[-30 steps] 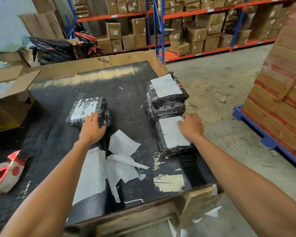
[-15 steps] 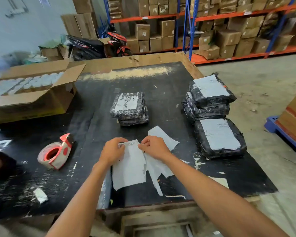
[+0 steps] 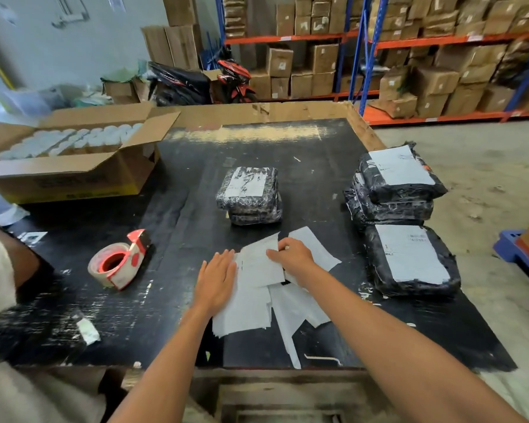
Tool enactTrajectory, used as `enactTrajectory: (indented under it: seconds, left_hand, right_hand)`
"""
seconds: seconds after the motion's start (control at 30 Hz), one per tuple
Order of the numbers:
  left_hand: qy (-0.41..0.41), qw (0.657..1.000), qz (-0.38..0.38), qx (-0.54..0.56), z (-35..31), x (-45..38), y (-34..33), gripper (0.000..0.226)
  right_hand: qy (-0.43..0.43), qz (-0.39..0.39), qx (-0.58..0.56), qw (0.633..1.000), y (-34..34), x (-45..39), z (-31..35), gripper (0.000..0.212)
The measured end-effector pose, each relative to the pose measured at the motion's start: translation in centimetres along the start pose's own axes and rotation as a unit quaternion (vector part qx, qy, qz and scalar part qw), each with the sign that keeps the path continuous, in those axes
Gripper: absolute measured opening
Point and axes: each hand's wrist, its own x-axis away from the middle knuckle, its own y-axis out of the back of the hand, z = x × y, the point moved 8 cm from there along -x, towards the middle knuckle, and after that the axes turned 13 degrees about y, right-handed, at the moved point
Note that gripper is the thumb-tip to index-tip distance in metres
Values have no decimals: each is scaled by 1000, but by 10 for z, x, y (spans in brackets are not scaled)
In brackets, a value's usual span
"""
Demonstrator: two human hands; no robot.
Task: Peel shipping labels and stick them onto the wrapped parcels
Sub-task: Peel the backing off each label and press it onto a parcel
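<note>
Left hand (image 3: 216,280) lies flat, fingers straight, pressing the label stack (image 3: 242,312). Right hand (image 3: 290,259) pinches a lifted label (image 3: 261,264) by its top edge. A wrapped parcel (image 3: 249,195) sits just beyond both hands; more parcels (image 3: 408,257) lie to the right, near the table edge (image 3: 477,315). Tape dispenser (image 3: 119,259) sits left, bare tabletop between.

We see a warehouse interior. A black worktable (image 3: 257,141), its surface scuffed and edged with bare brown board, fills the foreground. Behind it, blue-and-orange steel shelving (image 3: 361,53) carries rows of brown cartons (image 3: 321,56). A red-and-black motorcycle (image 3: 202,80) stands before flattened cardboard (image 3: 171,44) leaning on a pale wall (image 3: 58,44). We note a grey concrete floor (image 3: 486,154) at right, and a blue pallet (image 3: 513,251) at its edge.
</note>
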Motion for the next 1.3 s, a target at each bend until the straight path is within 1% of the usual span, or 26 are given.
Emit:
enactTrajectory:
  seconds: [0.1,0.13,0.2,0.23,0.27,0.3,0.33,0.37,0.4,0.43,0.47,0.53,0.57,0.67,0.7,0.77,0.83,0.93,1.0,1.1,1.17,1.3]
  left_hand:
    - [9,999,17,-41,-1,-5,1,46]
    - [9,998,18,-65,-4,-8,4,45]
    - [-1,997,-13,-77,-23,-12,16,44]
    - [-9,998,-33,-45,-37,-12,25,43]
    - [-12,999,-39,15,-53,-10,32,43]
    - [-6,995,-15,103,-67,-9,35,43]
    - [7,977,39,209,-83,-7,32,45]
    - [28,947,102,303,-99,-4,26,49]
    - [46,918,149,364,-114,-1,19,50]
    - [50,899,175,399,-128,2,12,45]
    - [45,891,180,415,-140,4,8,35]
    - [28,888,154,431,-155,6,4,14]
    - [22,886,151,438,-161,7,1,12]
    - [13,885,184,428,-177,9,-11,13]
    - [15,885,191,424,-180,10,-15,13]
    - [31,877,185,442,-183,11,-17,17]
    - [50,861,173,476,-185,11,-16,24]
    - [61,848,177,496,-188,12,-16,19]
    - [59,848,186,493,-190,13,-15,20]
    - [48,854,191,481,-192,14,-14,26]
    - [41,860,183,474,-192,14,-11,26]
    - [25,870,178,459,-193,15,-8,22]
  right_hand:
    - [17,2,-145,989,23,-5,8,12]
    - [28,6,-166,986,32,-6,10,11]
    - [53,15,-159,986,52,-8,14,18]
    - [61,21,-162,985,60,-8,14,21]
    - [67,30,-175,982,66,-8,15,23]
    - [71,41,-195,977,70,-7,16,24]
    - [77,53,-215,972,75,-5,16,25]
    - [83,63,-224,969,79,-4,16,26]
    - [89,70,-226,968,83,-2,15,27]
    - [94,76,-221,968,87,-1,13,27]
    - [99,79,-216,968,92,2,11,26]
    - [111,69,-216,968,101,5,7,23]
    - [119,51,-219,967,108,7,5,20]
    - [146,-26,-198,969,136,9,0,12]
    - [157,-35,-187,969,144,10,0,12]
    - [177,-18,-176,968,151,13,2,14]
    - [193,15,-159,968,153,16,5,18]
    - [198,28,-164,966,155,17,7,13]
    - [193,16,-172,966,160,18,8,15]
    - [202,-3,-109,973,167,18,10,14]
    - [208,-2,-79,975,168,18,12,12]
    - [227,1,-72,971,168,18,17,11]
